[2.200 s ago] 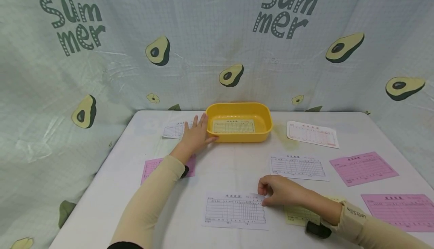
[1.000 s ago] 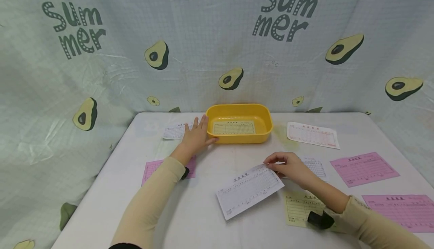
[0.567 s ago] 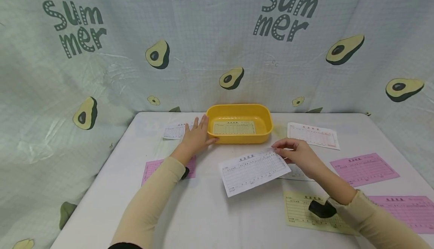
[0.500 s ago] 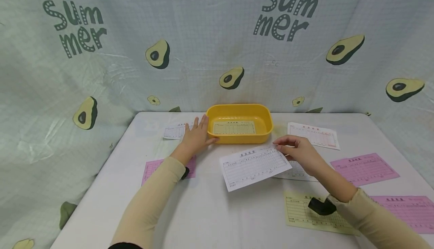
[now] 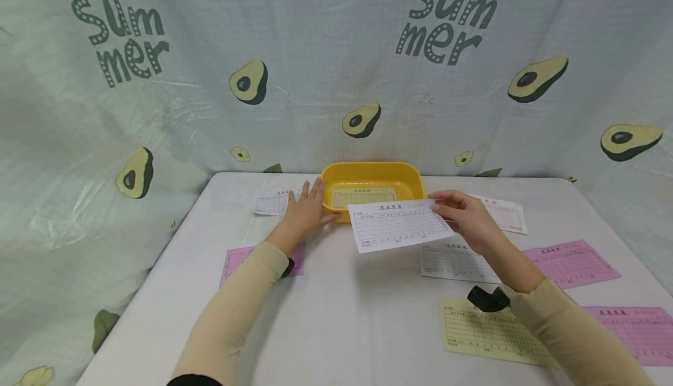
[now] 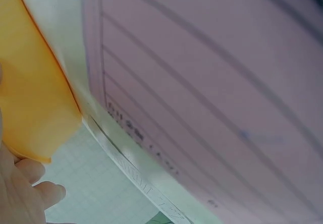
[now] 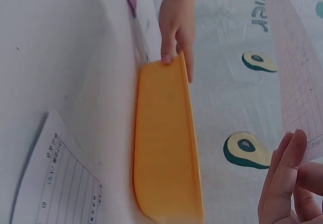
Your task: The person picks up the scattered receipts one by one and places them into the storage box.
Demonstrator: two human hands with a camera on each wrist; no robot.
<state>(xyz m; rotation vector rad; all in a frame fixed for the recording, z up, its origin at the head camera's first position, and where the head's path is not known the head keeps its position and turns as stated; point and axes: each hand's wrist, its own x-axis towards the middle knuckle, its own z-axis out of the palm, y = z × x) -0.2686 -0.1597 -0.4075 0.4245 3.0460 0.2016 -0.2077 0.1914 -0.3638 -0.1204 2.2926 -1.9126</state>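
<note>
My right hand (image 5: 468, 216) pinches the right corner of a white printed form sheet (image 5: 399, 225), which hangs above the table, its upper edge overlapping the front of the yellow bin (image 5: 372, 164). In the right wrist view the thumb and fingers (image 7: 292, 151) meet at the form's lower end. My left hand (image 5: 299, 216) rests at the bin's left end with spread, straight fingers, the thumb along the front wall. A pale yellow form (image 5: 344, 197) lies inside the bin, partly covered by the held sheet.
White forms lie at the back left (image 5: 270, 204), back right (image 5: 507, 214) and under the right forearm (image 5: 457, 264). Pink forms sit left (image 5: 236, 260) and right (image 5: 583, 263), (image 5: 636, 333). A yellow form (image 5: 484, 336) lies at front right. A patterned curtain (image 5: 315, 70) stands behind the table.
My right hand has picked the white form up off the table and carried it up and away toward the bin, levelling it out. My left hand has stayed at the bin.
</note>
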